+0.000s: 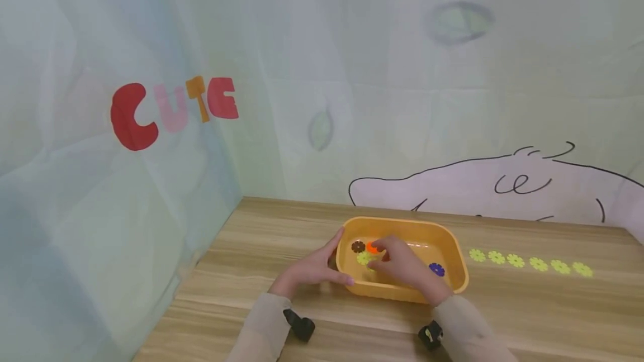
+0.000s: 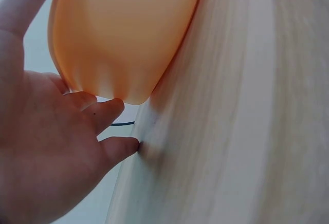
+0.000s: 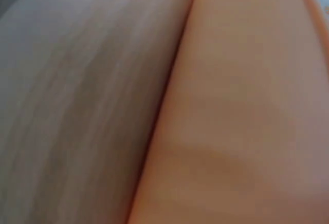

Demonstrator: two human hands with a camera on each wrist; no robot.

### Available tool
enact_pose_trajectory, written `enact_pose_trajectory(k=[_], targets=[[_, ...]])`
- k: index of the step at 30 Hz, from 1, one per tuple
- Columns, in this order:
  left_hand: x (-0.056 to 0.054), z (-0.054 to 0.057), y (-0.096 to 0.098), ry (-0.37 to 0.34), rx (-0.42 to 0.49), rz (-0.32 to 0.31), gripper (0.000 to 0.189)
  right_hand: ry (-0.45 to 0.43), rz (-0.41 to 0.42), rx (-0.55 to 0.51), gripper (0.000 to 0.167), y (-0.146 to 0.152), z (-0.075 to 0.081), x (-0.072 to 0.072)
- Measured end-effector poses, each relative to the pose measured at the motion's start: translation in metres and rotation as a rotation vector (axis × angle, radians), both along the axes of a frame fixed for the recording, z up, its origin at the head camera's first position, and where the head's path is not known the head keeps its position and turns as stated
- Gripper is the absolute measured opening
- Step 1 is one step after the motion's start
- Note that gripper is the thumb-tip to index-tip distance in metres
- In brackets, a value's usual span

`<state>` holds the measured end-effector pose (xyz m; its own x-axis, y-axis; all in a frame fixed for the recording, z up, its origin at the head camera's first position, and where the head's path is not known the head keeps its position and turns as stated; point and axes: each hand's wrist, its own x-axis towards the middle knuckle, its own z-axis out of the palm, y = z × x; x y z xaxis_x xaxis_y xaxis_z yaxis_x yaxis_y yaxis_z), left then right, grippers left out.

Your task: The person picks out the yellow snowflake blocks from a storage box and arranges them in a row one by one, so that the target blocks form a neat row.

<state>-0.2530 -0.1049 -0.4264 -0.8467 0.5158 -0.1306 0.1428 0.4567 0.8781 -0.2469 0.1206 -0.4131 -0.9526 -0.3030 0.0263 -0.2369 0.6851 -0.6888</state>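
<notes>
A yellow-orange plastic basin [image 1: 417, 293] stands on the wooden table with several flower-shaped plastic discs inside. My left hand [image 1: 314, 267] holds the basin's left end, its thumb at the front rim and its other fingers about the end. Inside the basin, my right hand [image 1: 402, 261] reaches down at the left part, index finger and thumb apart. Its fingertips are close to an orange disc [image 1: 371, 248] and a yellow disc [image 1: 363, 258]; the hand partly covers what lies beneath. A brown disc [image 1: 358, 246] lies farther left, a blue disc [image 1: 436, 269] to the right.
Right of the basin, several yellow flower discs [image 1: 515, 260] lie in a row on the wooden table [image 1: 553, 312]. Fabric walls enclose the table at the back and left, with coloured letters [image 1: 133, 117] on the left one. Black straps [image 1: 300, 326] sit at both wrists.
</notes>
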Motion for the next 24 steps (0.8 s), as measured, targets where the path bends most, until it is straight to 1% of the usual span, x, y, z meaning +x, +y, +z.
enact_pose_trajectory(k=[4,8,13,18,24], targets=[[0.0,-0.001,0.001,-0.006,0.01,-0.001,0.113,-0.053,-0.009,0.017,0.043,-0.003,-0.004,-0.002],[0.0,-0.001,0.002,0.001,0.017,-0.012,0.114,-0.06,-0.005,0.034,0.044,-0.004,-0.007,-0.004],[-0.001,-0.003,0.001,-0.008,0.035,-0.005,0.114,-0.074,0.01,0.069,0.042,-0.007,-0.011,-0.007],[-0.002,-0.004,0.0,-0.005,0.037,-0.018,0.114,-0.081,0.011,0.107,0.039,-0.008,-0.012,-0.008],[-0.004,-0.006,0.0,-0.004,0.038,-0.013,0.113,-0.067,0.012,0.124,0.035,-0.009,-0.011,-0.007]])
